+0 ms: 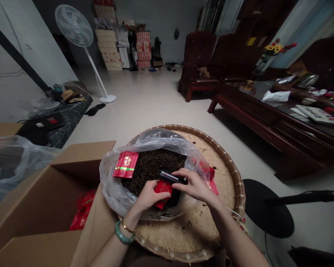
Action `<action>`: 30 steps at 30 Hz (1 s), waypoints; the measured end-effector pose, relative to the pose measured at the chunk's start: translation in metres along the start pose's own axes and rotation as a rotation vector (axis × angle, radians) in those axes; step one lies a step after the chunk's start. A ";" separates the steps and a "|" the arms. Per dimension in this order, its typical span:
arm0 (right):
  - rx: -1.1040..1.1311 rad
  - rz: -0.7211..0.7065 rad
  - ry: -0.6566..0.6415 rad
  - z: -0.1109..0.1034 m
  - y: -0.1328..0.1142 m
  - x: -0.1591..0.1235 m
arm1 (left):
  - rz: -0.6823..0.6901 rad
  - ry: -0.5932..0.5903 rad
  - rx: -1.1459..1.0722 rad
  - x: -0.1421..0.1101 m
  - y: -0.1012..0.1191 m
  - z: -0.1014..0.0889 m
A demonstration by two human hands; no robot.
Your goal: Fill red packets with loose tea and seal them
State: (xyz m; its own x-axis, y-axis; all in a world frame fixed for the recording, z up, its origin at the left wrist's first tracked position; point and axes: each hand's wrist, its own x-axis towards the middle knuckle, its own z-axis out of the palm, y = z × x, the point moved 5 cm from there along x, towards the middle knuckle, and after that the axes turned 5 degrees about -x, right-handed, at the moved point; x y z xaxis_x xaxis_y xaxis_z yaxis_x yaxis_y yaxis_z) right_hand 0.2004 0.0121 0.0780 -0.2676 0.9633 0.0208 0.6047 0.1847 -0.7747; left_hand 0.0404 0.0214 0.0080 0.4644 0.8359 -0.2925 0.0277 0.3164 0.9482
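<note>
My left hand [150,196] pinches a small red packet [163,190] between thumb and fingers. My right hand [193,183] is closed around a slim black handheld sealer [171,177], which lies across the packet's top edge. Whether its jaws are clamped on the packet I cannot tell. Both hands are over a clear plastic bag [111,196] filled with dark, twisted dry tea leaves [156,159]. A flat red packet [125,165] with gold characters and a green stripe rests on the bag's left side. More red packets [211,174] lie on the right, partly behind the plastic.
The bag sits on a round woven bamboo tray [228,155] with scattered leaf bits. At left, an open cardboard box [25,207] holds red packets [83,211]. A black round stand base [267,207] is on the right; a white fan [107,98] and wooden furniture [247,118] stand farther off.
</note>
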 end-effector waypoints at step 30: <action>0.091 0.062 0.061 0.004 0.016 0.007 | 0.006 0.004 -0.028 0.003 0.005 -0.002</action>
State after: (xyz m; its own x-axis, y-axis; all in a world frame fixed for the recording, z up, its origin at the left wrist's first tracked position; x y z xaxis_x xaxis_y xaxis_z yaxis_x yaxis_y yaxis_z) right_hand 0.2051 0.0210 0.0628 -0.1839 0.9829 0.0072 0.5470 0.1085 -0.8301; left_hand 0.0404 0.0263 0.0116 0.4609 0.8396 -0.2876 0.0005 0.3239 0.9461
